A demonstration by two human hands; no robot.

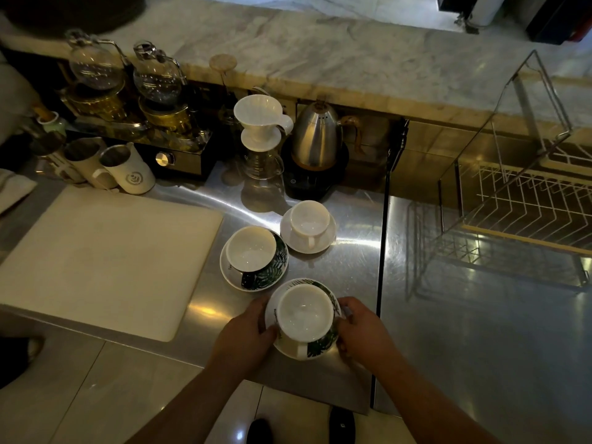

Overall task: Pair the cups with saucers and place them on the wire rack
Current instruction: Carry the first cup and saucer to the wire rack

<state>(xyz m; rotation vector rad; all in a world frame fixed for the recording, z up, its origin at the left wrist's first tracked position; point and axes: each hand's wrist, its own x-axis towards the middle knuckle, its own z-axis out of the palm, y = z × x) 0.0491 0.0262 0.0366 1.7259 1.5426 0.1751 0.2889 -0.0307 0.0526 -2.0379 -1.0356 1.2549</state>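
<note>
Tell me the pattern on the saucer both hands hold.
The saucer is white with dark green leaves; head view.

Left hand [246, 334] and right hand [363, 330] curl inward (apparently gripping)

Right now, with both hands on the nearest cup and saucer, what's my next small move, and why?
Probably lift that pair, kept level, and carry it right to the wire rack. The left hand and right hand hold the saucer at opposite edges, the cup sits on it, and no cup shows on the rack.
</note>
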